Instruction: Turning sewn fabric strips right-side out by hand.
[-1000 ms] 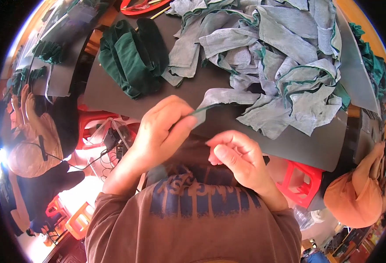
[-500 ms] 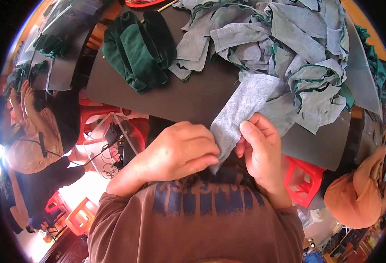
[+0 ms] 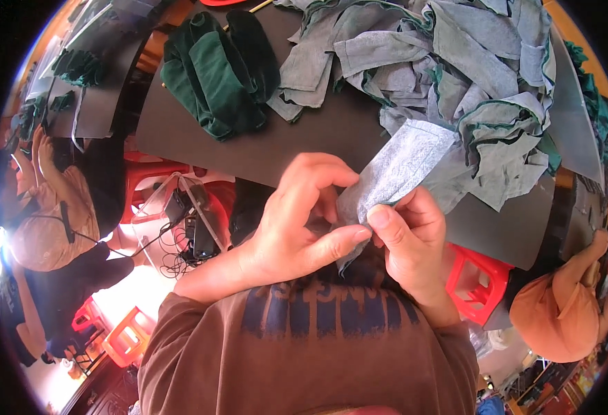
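Note:
A narrow grey fabric strip (image 3: pixel 404 166) is held up in front of my chest, its far end slanting up to the right. My right hand (image 3: pixel 411 238) pinches its near right edge between thumb and fingers; a bit of green shows at that edge. On the other side, my left hand (image 3: pixel 304 214) is open, thumb and index finger spread apart around the strip's left edge. Some of its fingertips are hidden behind the cloth. Beyond the strip lies a large heap of grey fabric pieces (image 3: pixel 483 41) with green edges and undersides.
A folded bundle of dark green cloth (image 3: pixel 217 76) lies on the dark table (image 3: pixel 276 155), left of the heap. Red stools (image 3: pixel 480 283) stand at both sides. A clear-sided box with black cables (image 3: pixel 193 228) is at left. Other people sit at tables left and right.
My left hand has opened, its thumb and index finger moving apart from a closed grip. The strip has swung slightly up and to the right, still pinched in my right hand.

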### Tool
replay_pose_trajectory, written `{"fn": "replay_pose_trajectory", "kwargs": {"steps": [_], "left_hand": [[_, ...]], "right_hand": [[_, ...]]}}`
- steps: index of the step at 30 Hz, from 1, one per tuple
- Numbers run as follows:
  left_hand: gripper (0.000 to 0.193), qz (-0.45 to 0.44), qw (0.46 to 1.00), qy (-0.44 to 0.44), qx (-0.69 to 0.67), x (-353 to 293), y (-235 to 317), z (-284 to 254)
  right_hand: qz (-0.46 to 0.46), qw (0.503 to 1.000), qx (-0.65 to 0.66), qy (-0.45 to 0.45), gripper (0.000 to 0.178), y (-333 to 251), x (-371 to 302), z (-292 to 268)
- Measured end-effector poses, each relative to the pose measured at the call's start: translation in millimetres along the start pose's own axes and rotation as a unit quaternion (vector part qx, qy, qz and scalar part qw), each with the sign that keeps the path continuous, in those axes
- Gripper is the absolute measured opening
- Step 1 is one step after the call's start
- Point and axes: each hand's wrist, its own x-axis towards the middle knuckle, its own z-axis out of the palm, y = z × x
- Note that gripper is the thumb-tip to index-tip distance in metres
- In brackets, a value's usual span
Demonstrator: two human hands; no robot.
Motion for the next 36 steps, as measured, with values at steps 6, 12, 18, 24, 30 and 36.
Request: {"fn": "replay_pose_trajectory", "kwargs": {"steps": [6,12,18,24,30,36], "left_hand": [[0.028,0.100,0.982,-0.049,0.154,8,8,-2],[0.018,0.032,0.994,-0.034,0.096,8,3,2],[0.011,-0.081,0.993,-0.077,-0.026,6,2,-3],[0.011,-0.283,0.911,-0.077,-0.289,10,13,-4],[0.013,-0.301,0.878,-0.080,-0.362,13,10,-9],[0.016,-0.258,0.894,-0.032,-0.364,10,1,-6]], "right_hand": [[0.011,1.000,0.005,0.000,0.016,3,-2,-6],[0.008,1.000,0.024,-0.014,0.012,1,2,-7],[0.017,0.999,0.028,-0.038,0.010,2,1,-12],[0.074,0.993,0.067,-0.062,0.013,3,4,-18],[0.171,0.972,0.140,-0.084,0.014,-3,6,-20],[0.093,0.993,0.064,-0.037,0.008,0,1,-4]]}}
